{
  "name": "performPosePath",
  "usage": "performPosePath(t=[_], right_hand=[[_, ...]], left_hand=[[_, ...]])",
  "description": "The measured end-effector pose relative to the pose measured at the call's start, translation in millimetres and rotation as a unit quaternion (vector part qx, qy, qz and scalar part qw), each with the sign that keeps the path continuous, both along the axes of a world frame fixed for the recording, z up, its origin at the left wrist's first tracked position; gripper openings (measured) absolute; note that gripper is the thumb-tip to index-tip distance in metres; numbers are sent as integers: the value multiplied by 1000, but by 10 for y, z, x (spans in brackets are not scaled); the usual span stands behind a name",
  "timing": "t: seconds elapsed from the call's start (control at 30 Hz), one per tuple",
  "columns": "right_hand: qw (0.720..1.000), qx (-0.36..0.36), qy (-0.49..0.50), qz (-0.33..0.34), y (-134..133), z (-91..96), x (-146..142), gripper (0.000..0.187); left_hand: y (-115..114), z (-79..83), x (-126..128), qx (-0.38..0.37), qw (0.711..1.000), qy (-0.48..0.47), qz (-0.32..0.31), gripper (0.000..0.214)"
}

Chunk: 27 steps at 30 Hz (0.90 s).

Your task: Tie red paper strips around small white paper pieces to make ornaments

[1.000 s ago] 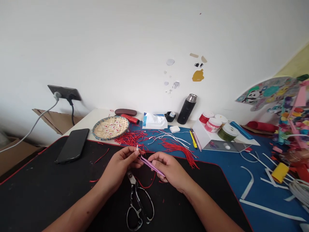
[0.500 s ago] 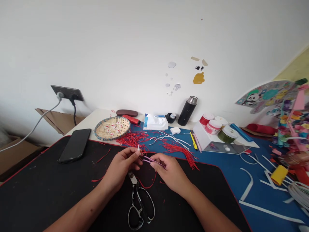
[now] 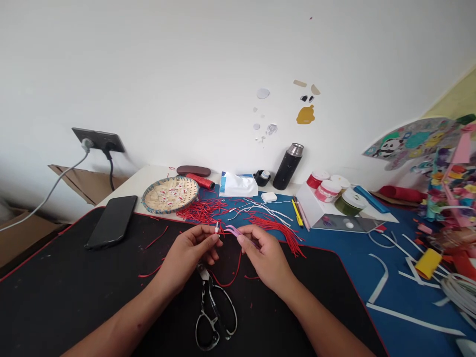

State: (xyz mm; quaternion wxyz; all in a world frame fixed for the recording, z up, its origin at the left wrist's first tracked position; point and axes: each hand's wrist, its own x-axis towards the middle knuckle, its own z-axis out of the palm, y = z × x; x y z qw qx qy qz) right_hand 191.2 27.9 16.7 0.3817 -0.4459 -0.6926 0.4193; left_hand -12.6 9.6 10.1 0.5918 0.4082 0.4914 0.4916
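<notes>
Between the thumb and fingertips of my left hand is a small white cord piece, held upright; its exact form is too small to make out. My right hand grips purple tweezers with curved tips pointing left, just right of the white piece. I cannot tell whether the tips touch it. Black-handled scissors lie below both hands on the black mat, blades partly under my left hand. A loose red cord curves across the mat near them.
Behind my hands lie loose red cords, white cords and a red bundle. Farther back are a woven basket, tissues and a black flask. A phone lies left; paint jars stand right.
Both hands have shifted slightly right. The tweezers' tips have pulled a little away from my left fingers and point higher. More of the white piece shows. The view has tilted slightly.
</notes>
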Motion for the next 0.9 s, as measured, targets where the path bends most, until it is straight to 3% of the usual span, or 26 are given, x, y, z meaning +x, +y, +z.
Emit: performPosePath(t=[0.17, 0.37, 0.9], right_hand=[[996, 61, -61, 27, -40, -25, -11, 20], [991, 110, -82, 12, -46, 15, -6, 18], [984, 151, -91, 13, -54, -7, 1, 14]], left_hand=[[-10, 12, -3, 4, 999, 32, -3, 35], [-26, 20, 11, 6, 999, 51, -13, 35], [-50, 84, 29, 7, 997, 66, -35, 33]])
